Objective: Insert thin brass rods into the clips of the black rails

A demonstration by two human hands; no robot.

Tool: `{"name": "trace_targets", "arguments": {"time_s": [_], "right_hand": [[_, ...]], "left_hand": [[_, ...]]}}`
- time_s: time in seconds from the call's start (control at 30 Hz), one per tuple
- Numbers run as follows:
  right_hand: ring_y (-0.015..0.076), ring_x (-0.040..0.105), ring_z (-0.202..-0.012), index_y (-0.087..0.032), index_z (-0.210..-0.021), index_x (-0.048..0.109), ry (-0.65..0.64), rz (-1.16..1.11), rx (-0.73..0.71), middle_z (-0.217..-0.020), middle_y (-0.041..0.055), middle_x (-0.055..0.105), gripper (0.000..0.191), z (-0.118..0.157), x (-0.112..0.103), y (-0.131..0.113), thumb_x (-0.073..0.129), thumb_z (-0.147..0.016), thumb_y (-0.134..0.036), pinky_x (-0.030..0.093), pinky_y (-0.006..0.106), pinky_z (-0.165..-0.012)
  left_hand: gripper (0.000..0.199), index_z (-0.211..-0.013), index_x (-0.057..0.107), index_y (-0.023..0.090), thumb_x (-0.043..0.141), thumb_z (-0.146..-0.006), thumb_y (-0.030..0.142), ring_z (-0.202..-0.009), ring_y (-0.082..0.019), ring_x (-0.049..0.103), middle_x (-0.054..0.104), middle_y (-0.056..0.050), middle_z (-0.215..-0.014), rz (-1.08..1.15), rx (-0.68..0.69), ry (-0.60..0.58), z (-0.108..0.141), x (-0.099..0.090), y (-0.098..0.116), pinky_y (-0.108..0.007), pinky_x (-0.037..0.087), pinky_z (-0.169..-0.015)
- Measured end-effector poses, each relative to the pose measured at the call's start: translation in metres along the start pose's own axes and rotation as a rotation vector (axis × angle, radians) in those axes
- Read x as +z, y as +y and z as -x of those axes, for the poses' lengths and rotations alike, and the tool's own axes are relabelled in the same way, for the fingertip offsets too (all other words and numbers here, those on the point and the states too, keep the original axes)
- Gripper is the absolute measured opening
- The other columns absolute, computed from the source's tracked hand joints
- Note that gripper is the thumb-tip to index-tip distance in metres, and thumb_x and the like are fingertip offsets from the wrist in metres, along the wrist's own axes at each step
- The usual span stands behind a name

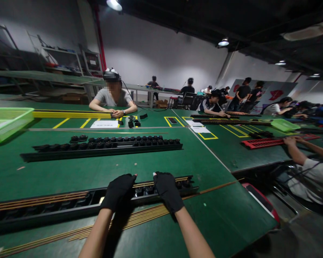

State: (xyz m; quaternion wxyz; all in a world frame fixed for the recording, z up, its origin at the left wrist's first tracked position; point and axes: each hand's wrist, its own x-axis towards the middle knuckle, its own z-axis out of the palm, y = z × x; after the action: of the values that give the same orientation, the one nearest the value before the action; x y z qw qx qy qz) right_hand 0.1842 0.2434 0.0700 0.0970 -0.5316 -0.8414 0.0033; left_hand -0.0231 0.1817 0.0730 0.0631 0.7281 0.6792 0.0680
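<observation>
Black rail (70, 210) lying on the green surface (220, 218), thin rods (43, 198) along it, loose rods (142, 216) beside. Got left hand (120, 190) and right hand (167, 190) over it, slightly apart, can't tell if gripping.

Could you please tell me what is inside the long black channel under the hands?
Black fittings and thin brass-coloured rods show inside the long black channel. What lies beneath the left hand and right hand is covered.

Desk (218, 222) green, yellow line markings (60, 123). Near rail (56, 211) black; rods (142, 218) brassy yellow. Far left basket (10, 122) light green. Right rack (262, 143) red.
</observation>
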Motion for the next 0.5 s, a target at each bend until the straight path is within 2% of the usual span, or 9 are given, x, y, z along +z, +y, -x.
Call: {"name": "trace_targets", "arguments": {"time_s": [0.1, 0.3, 0.4, 0.5], "right_hand": [[0.0209, 0.074, -0.080, -0.019, -0.093, 0.075, -0.007, -0.004, 0.004, -0.087, 0.0091, 0.077, 0.036, -0.001, 0.002, 0.000, 0.041, -0.104, -0.027, 0.043, 0.029, -0.068], [0.0202, 0.074, -0.082, -0.017, -0.091, 0.076, -0.026, -0.001, 0.012, -0.088, 0.0121, 0.077, 0.039, -0.001, -0.001, 0.000, 0.041, -0.105, -0.027, 0.045, 0.027, -0.068], [0.0205, 0.075, -0.082, -0.017, -0.089, 0.076, -0.028, 0.010, 0.023, -0.087, 0.0123, 0.077, 0.040, -0.001, -0.002, 0.000, 0.040, -0.105, -0.029, 0.046, 0.027, -0.068], [0.0215, 0.075, -0.082, -0.017, -0.091, 0.076, -0.027, 0.013, 0.032, -0.088, 0.0118, 0.078, 0.039, -0.001, -0.001, -0.001, 0.041, -0.105, -0.029, 0.047, 0.028, -0.068]], "left_hand": [[0.031, -0.122, 0.062, 0.023, 0.052, -0.094, 0.030, -0.107, -0.023, 0.064, 0.071, -0.011, -0.111, -0.022, -0.017, -0.044, 0.002, -0.007, 0.006, -0.035, 0.047, -0.097], [0.029, -0.102, 0.071, 0.015, 0.045, -0.093, 0.024, -0.099, -0.037, 0.065, 0.071, -0.018, -0.101, -0.176, -0.266, -0.037, 0.003, -0.023, 0.033, -0.065, 0.038, -0.094], [0.030, -0.106, 0.071, 0.012, 0.049, -0.092, 0.024, -0.108, -0.039, 0.061, 0.069, -0.022, -0.110, -0.186, -0.296, 0.052, -0.005, -0.022, 0.039, -0.067, 0.033, -0.100], [0.034, -0.118, 0.069, 0.015, 0.044, -0.096, 0.024, -0.121, -0.038, 0.056, 0.063, -0.022, -0.130, -0.159, -0.208, 0.137, -0.012, -0.016, 0.038, -0.063, 0.032, -0.104]]}}
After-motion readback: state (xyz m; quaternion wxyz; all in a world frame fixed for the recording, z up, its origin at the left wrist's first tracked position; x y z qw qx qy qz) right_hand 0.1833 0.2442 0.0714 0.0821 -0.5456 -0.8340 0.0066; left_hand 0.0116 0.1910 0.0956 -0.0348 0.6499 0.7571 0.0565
